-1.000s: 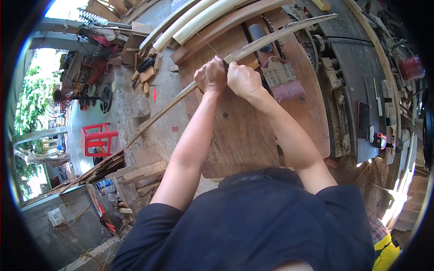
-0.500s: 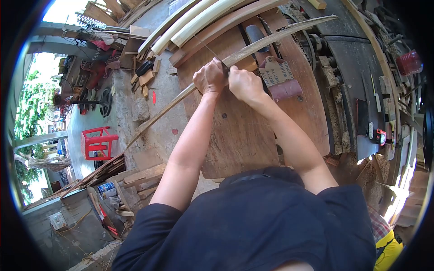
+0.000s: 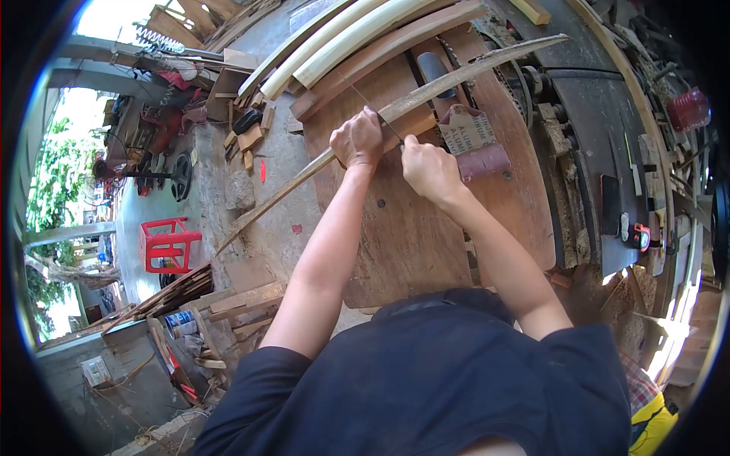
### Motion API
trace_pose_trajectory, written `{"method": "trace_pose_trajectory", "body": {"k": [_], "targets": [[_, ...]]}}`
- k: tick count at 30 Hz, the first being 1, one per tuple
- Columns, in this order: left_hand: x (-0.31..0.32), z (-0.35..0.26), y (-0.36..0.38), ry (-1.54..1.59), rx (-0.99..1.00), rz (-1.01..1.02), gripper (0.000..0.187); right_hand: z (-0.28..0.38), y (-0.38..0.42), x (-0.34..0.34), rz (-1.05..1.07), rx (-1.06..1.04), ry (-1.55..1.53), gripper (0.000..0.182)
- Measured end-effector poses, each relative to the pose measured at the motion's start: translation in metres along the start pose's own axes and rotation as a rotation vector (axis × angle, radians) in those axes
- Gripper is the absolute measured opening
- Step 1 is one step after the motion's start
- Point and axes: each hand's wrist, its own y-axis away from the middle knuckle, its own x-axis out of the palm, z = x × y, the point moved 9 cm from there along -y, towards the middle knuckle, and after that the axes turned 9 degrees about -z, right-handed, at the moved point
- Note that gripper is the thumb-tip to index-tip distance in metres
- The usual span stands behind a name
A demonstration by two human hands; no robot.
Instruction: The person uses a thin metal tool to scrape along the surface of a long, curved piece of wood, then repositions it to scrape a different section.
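My left hand [image 3: 357, 139] is closed around a long, thin wooden strip [image 3: 480, 67] that runs slantwise over the workbench [image 3: 411, 235]. Just right of it, my right hand [image 3: 431, 171] grips the end of a thin-bladed hand saw [image 3: 389, 128]; its handle is hidden in the fist. The narrow dark blade, seen nearly edge-on, crosses the strip right beside my left hand and points up and left. A short wood block [image 3: 414, 128] lies under the strip near the blade. A sandpaper roll [image 3: 484, 161] and a grey cylinder [image 3: 432, 64] lie to the right.
Several pale curved timbers [image 3: 342, 45] and a brown beam [image 3: 395, 57] lie at the bench's far edge. Machinery with a dark table [image 3: 589, 114] stands on the right, bearing a phone [image 3: 610, 204] and tape measure [image 3: 642, 237]. A red stool [image 3: 169, 245] stands at left.
My right hand has drawn back toward me and to the right, away from my left hand, so more of the saw blade shows. My left hand still holds the strip; the view has shifted slightly.
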Motion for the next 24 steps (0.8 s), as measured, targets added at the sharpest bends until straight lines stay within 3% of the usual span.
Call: {"method": "trace_pose_trajectory", "body": {"k": [7, 8, 10, 13, 15, 16, 17, 19, 22, 24], "targets": [[-0.005, -0.005, 0.000, 0.000, 0.029, 0.021, 0.044, 0.006, -0.048, 0.019, -0.173, -0.069, -0.052, 0.023], [-0.008, -0.014, 0.002, 0.001, 0.126, 0.016, 0.040, -0.003, -0.053, 0.014, -0.198, -0.072, -0.044, 0.023], [-0.006, -0.012, 0.002, 0.016, 0.081, 0.050, 0.039, -0.013, -0.056, 0.054, 0.397, 0.191, -0.835, 0.028], [-0.010, -0.012, 0.012, 0.040, 0.093, 0.032, 0.043, -0.016, -0.032, 0.044, 0.404, 0.242, -0.961, 0.030], [-0.005, -0.014, 0.018, 0.037, 0.140, 0.027, 0.047, -0.025, -0.026, 0.041, 0.207, 0.112, -0.706, 0.033], [-0.005, -0.013, 0.020, 0.048, 0.130, 0.019, 0.048, -0.024, -0.020, 0.021, -0.102, -0.029, -0.669, 0.034], [-0.010, -0.012, 0.021, 0.057, 0.114, 0.009, 0.050, -0.017, -0.011, 0.008, -0.085, -0.040, -0.663, 0.034], [-0.011, -0.008, 0.022, 0.059, 0.061, 0.042, 0.050, -0.023, 0.004, -0.042, -0.319, -0.026, -0.495, 0.035], [-0.015, -0.010, 0.020, 0.037, 0.046, 0.032, 0.050, -0.062, 0.015, -0.058, -0.406, 0.005, -0.385, 0.035], [-0.011, -0.008, 0.020, 0.098, 0.027, 0.207, 0.055, -0.089, 0.030, -0.063, -0.430, 0.034, -0.353, 0.033]]}}
